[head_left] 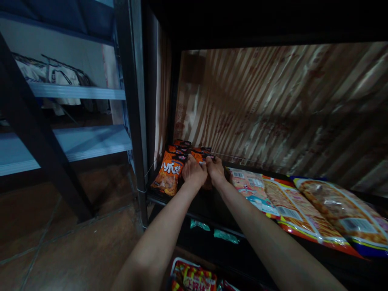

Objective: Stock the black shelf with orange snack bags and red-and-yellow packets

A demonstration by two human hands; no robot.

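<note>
Both my arms reach into a dark shelf [169,199]. My left hand [193,171] and my right hand [215,169] sit side by side, fingers curled on an orange snack bag [202,157] that stands behind them. A second orange snack bag [168,173] leans at the shelf's front left corner, just left of my left hand. More orange bags [182,144] stand in a row behind, partly hidden by my hands.
Large flat snack packs [306,214] lie along the shelf to the right. A striped panel [273,109] backs the shelf. A metal upright [138,121] stands at left, with pale blue shelving [91,141] beyond. Packets [194,279] lie on the lower level; brown tiled floor [60,250].
</note>
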